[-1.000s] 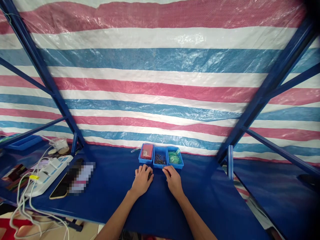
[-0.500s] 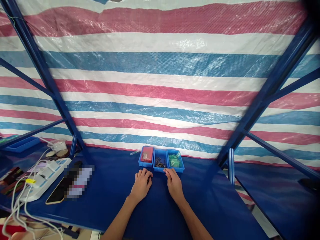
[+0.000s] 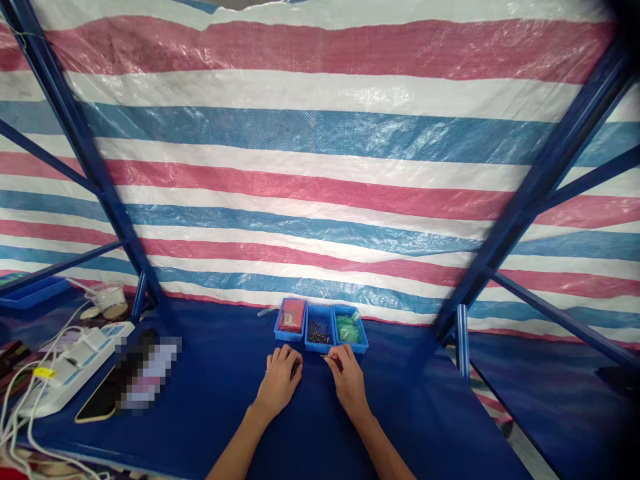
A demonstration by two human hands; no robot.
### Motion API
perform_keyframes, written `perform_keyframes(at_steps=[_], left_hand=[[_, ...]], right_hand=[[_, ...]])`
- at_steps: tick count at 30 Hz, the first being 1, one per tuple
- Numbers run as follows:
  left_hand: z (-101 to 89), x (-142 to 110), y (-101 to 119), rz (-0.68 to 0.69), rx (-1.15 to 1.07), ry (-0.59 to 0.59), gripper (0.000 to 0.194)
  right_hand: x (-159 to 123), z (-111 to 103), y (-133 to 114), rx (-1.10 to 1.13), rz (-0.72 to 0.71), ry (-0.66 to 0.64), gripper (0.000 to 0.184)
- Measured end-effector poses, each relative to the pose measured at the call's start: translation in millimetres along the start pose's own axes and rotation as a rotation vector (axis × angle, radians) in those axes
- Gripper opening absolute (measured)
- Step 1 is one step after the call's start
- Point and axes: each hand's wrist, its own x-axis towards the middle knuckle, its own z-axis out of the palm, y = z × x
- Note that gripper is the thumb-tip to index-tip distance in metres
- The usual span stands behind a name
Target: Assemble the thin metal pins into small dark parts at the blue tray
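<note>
My left hand [image 3: 277,381] is curled on the blue table in front of the left bin. Something small and dark shows between its thumb and fingers, too hidden to name. My right hand [image 3: 349,381] pinches a small screw [image 3: 324,357] just in front of the bins, its tip pointing left. Three joined blue bins stand ahead of both hands. A red packet [image 3: 291,315] fills the left bin [image 3: 288,337]. Dark loose screws [image 3: 319,332] lie in the middle bin [image 3: 318,347]. The right bin [image 3: 363,343] holds green plastic bags [image 3: 348,329].
To the left, a white power strip [image 3: 75,373] with plugs and cables [image 3: 31,413] lies beside a phone [image 3: 97,400] and a blurred-out patch. A clear cup [image 3: 111,300] stands behind them. Blue metal posts and a striped tarp [image 3: 320,180] bound the table's back.
My right hand has drawn back slightly from the middle bin's front edge, with the screw in its fingertips. The left hand stays curled and has shifted little. The view has tilted a bit.
</note>
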Motion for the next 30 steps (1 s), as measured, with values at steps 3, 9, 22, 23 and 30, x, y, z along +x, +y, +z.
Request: perform_keyframes(at_steps=[3, 9, 22, 23, 30], left_hand=[[2.6, 0.1, -2.6, -0.011, -0.021, -0.009, 0.011], [5.2, 1.1, -5.8, -0.020, -0.037, -0.007, 0.006], [2.2, 1.7, -4.5, -0.016, -0.049, -0.017, 0.005], [1.9, 1.7, -4.5, -0.016, -0.050, -0.018, 0.005], [2.1, 0.3, -4.0, -0.023, -0.061, -0.014, 0.005]], right_hand=[[0.0, -0.8, -0.7, 0.012, -0.005, -0.012, 0.024], [-2.6, -2.1, -1.6, 0.164, 0.098, -0.096, 0.032], [-2.5, -0.2, -0.2, 0.026, 0.013, -0.030, 0.028], [-2.6, -0.1, -0.5, 0.033, 0.013, -0.032, 0.029], [-2.3, -3.3, -5.6, 0.212, 0.174, -0.122, 0.041]])
